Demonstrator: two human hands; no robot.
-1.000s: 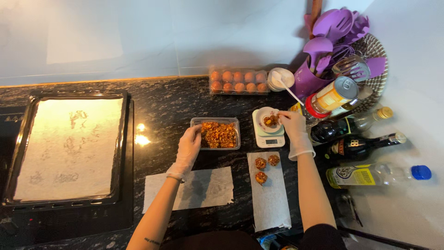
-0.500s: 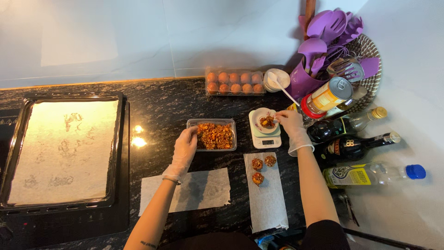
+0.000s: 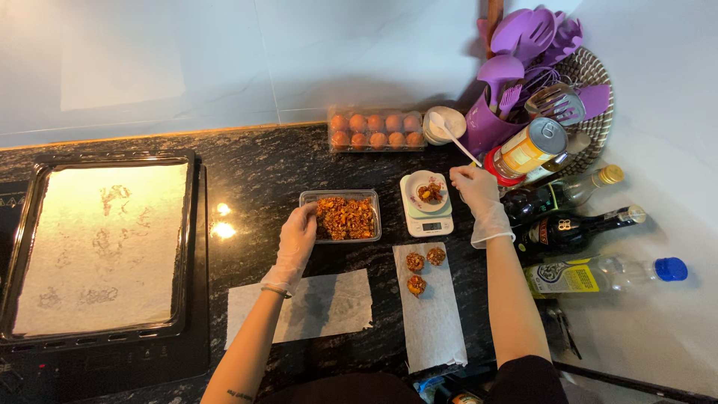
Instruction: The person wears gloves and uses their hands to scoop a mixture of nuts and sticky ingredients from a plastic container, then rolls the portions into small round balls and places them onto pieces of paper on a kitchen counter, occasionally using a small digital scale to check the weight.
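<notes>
Both my hands wear thin clear gloves. My left hand (image 3: 298, 236) grips the left edge of a clear rectangular container (image 3: 372, 218) filled with a brown nut mixture. My right hand (image 3: 476, 188) holds a spoon beside a small white dish (image 3: 430, 193) with a lump of the mixture, which sits on a small kitchen scale (image 3: 426, 218). Three small round mixture balls (image 3: 420, 268) lie on a strip of white paper (image 3: 432, 322) in front of the scale.
A paper-lined dark baking tray (image 3: 97, 247) fills the left. Another paper sheet (image 3: 321, 310) lies in front of me. At the back stand an egg carton (image 3: 374, 130), a white cup (image 3: 446, 123), purple utensils (image 3: 523, 45), a can (image 3: 529, 148) and several bottles (image 3: 576, 224).
My right hand has drawn slightly back to the right of the dish. My left hand stays on the container. The view shifted a little.
</notes>
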